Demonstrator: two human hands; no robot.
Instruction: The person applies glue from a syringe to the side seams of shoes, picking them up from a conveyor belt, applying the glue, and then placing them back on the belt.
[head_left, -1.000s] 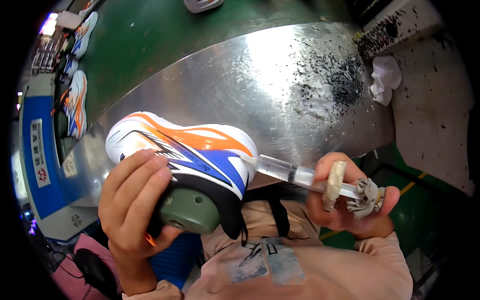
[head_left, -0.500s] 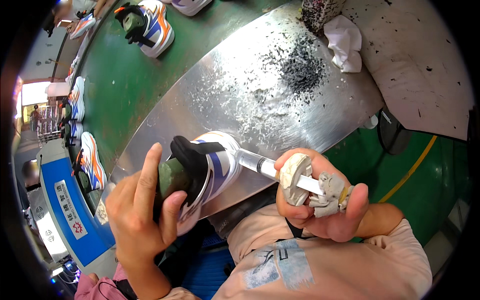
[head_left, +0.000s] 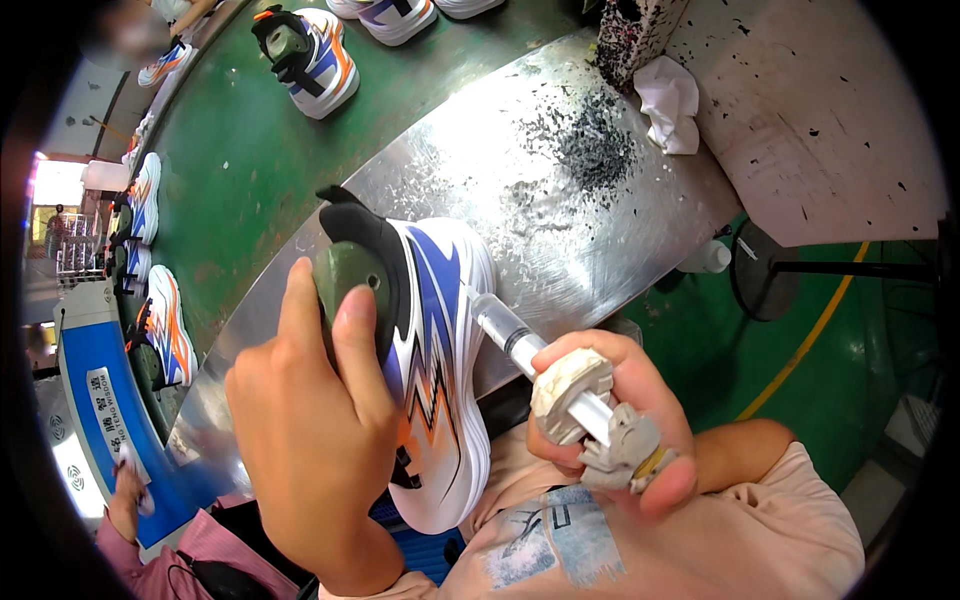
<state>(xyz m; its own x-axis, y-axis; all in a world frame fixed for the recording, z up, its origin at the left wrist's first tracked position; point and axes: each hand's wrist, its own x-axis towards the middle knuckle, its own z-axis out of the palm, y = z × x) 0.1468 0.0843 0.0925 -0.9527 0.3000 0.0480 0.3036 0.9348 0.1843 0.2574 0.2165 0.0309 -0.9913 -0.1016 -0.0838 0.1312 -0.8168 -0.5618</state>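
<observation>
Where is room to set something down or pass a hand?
Mostly bare: the green surface, between the shoes at left and the metal plate. The plate's near-right edge, between the black crumbs and the syringe, also looks open. Crowded: those crumbs, the crumpled paper, and around left hand, held shoe and right hand.

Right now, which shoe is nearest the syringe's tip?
The shoe your left hand holds by its green last; the syringe points at that shoe's side, while the other shoes sit farther away.
</observation>
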